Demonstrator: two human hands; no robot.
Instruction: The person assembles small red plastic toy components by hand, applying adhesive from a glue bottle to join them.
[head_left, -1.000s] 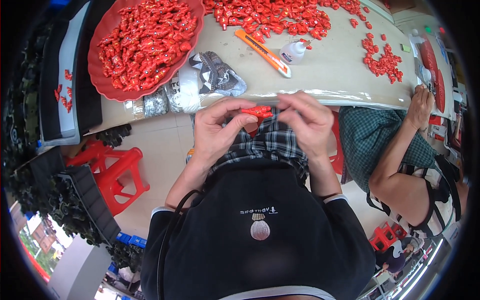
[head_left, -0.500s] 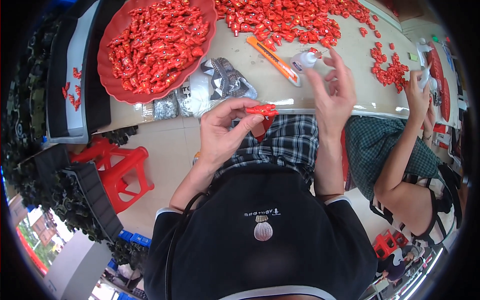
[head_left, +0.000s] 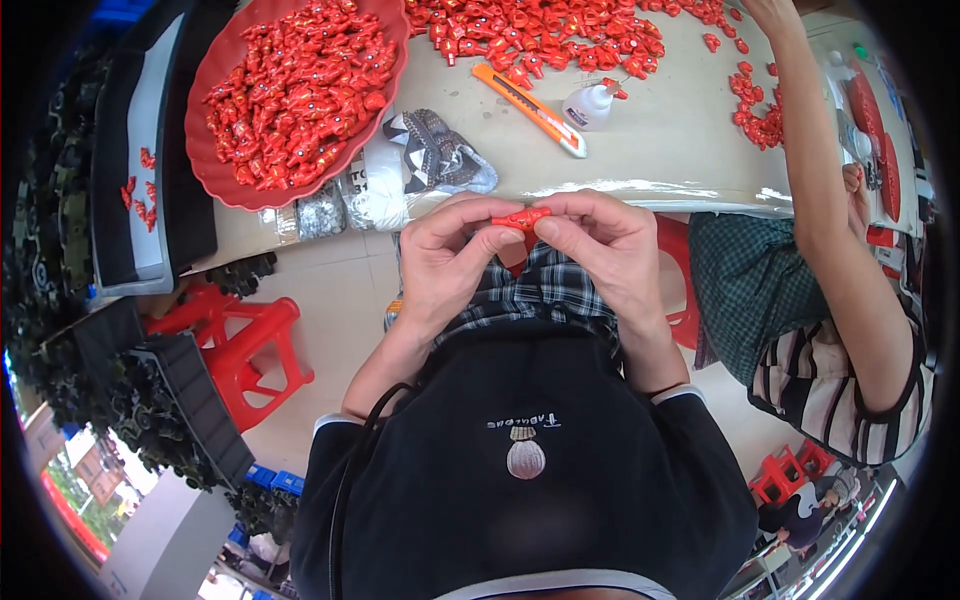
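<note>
Just past the table's near edge, my left hand (head_left: 445,250) and my right hand (head_left: 607,245) meet around a small red plastic figure part (head_left: 521,219). Thumb and fingers of the left pinch its left end, while the right pinches its other end. Fingertips cover part of it, so its full shape is hidden. On the table beyond lies an orange utility knife (head_left: 528,110). To its right stands a small white squeeze bottle (head_left: 588,106) with a thin tip, and a red piece lies beside that tip.
A red scalloped tray (head_left: 198,150) heaped with red figures sits left. Loose red parts (head_left: 560,40) spread along the back. A patterned grey cloth (head_left: 445,155) lies near the edge. At right, a co-worker's arm (head_left: 820,170) reaches across the table. A red stool (head_left: 255,350) stands left.
My right hand has come down from beside the bottle to the red part and now pinches it along with my left. The co-worker's arm has stretched farther over the table.
</note>
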